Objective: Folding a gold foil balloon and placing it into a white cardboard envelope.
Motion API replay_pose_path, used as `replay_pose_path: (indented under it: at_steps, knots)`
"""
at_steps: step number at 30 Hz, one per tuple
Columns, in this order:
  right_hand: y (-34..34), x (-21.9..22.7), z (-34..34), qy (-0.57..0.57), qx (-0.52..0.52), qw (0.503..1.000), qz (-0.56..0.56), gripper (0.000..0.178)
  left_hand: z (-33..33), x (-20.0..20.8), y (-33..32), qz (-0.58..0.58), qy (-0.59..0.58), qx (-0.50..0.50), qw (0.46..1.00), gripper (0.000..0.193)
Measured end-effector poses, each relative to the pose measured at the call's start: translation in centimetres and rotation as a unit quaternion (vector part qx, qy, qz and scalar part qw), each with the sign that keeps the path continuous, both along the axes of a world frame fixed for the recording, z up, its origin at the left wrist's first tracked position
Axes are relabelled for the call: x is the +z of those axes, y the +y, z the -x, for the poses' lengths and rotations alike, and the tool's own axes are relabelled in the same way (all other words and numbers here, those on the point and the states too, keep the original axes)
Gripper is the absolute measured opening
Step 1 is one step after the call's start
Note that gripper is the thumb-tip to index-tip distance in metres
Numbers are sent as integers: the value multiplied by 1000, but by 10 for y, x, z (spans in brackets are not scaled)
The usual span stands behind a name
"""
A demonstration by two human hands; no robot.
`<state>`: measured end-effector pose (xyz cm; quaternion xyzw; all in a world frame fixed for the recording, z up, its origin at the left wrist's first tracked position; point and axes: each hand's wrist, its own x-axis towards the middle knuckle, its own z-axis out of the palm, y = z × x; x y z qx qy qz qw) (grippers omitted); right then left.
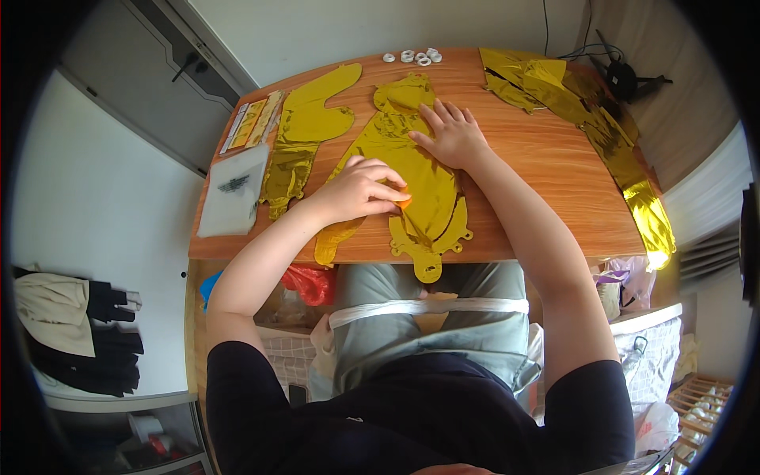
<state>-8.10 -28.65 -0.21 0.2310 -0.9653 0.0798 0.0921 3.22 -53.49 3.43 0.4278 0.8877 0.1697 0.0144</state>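
A flat, uninflated gold foil balloon (434, 180) lies in front of me, its lower tabbed end hanging over the table's near edge. My right hand (454, 136) rests on its upper right part, fingers spread and palm down. Bent fingers of my left hand (360, 188) pinch a small orange piece (404, 199) against the foil near the balloon's lower middle. Most of that piece is hidden by the fingers, so its kind is unclear. To the left lies a second flat gold foil balloon (317, 115), apart from both hands.
More gold foil (546, 77) stretches along the table's right side and droops over its edge. Several small white rolls (408, 56) sit at the back. A clear plastic bag (229, 198) and flat packets (252, 124) lie left; a black device with antennas (623, 77) stands back right.
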Motion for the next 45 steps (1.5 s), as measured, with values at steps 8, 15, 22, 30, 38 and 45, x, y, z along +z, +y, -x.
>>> replay_pose_path:
  at_steps: [8,15,22,30,38,45]
  knots:
    - [1,1,0,-5,-1,1000,3,91,4,19,13,-18,114,-64,991,28]
    - [1,-1,0,6,-2,1000,6,87,17,18,42,-21,46,-116,992,22]
    - [-1,1,-1,1,-2,1000,4,87,22,6,58,-18,-34,-68,997,22]
    - [1,0,0,7,-1,1000,2,87,0,-16,59,-100,229,45,967,47]
    - [0,-1,1,10,-2,1000,4,88,-39,-14,58,-51,180,122,975,36]
    - [0,-4,2,3,-7,1000,3,88,-59,-6,62,-39,97,187,977,51]
